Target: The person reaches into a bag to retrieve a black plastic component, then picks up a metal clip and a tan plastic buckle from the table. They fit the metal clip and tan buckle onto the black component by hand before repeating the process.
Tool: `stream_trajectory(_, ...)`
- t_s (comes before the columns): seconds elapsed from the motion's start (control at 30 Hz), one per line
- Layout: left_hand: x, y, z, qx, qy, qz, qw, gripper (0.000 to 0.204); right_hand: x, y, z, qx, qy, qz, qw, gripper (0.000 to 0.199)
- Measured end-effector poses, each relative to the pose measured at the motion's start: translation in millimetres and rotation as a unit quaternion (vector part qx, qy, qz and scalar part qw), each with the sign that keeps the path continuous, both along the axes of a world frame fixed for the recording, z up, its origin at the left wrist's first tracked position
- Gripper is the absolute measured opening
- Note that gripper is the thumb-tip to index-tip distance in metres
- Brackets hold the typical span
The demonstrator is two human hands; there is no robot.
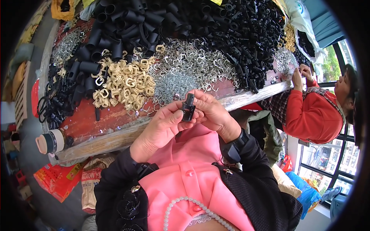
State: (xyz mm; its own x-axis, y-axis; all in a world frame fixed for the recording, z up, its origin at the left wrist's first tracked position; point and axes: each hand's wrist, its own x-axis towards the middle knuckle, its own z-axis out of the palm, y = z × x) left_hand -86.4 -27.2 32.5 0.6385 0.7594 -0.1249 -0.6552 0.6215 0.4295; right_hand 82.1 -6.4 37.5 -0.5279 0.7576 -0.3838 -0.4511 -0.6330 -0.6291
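Observation:
Close to my chest, both hands meet around a small black plastic fitting (187, 112) with a narrow stub pointing up. My left hand (165, 122) pinches its lower body between thumb and fingers. From the other side, the fingers of my right hand (212, 111) are closed at the upper part of the same piece; some fingertips are hidden behind it. Just beyond my hands lie a heap of small silvery screws (175, 86), a pile of cream-coloured plastic clips (127, 82) and a spread of bent metal hooks (210, 63).
Black plastic tubes (131, 19) and small black parts (250, 42) are heaped across the far table. A wooden table edge (100, 144) runs before me. At the near left corner stands a cup-like container (50, 141). A co-worker in red (314, 113) handles parts at the right.

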Motion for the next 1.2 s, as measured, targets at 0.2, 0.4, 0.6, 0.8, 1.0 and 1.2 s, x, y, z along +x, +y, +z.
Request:
stream_trajectory(0.2,-4,3,-6,-0.014,0.012,0.003,1.0,0.032,-4,-1,0,0.016,-0.011,-0.035,0.999,0.012)
stream_trajectory(0.4,-6,2,-6,-0.047,0.02,0.022,0.998,0.027,8,-12,-1,0.376,-0.285,-0.053,0.88,0.011)
stream_trajectory(0.6,-6,-3,0,-0.049,0.036,0.004,0.998,0.027,11,-12,11,0.619,-0.457,-0.032,0.638,0.023)
stream_trajectory(0.8,-8,-3,-1,-0.042,0.053,-0.002,0.998,0.026,14,-9,11,0.604,-0.459,0.017,0.651,0.021)
stream_trajectory(1.0,-10,3,-3,-0.055,0.077,-0.013,0.995,0.027,11,-5,5,0.619,-0.469,-0.018,0.631,0.018)
stream_trajectory(1.2,-10,4,1,-0.071,0.069,0.014,0.995,0.026,15,-6,4,0.511,-0.458,0.013,0.727,0.009)
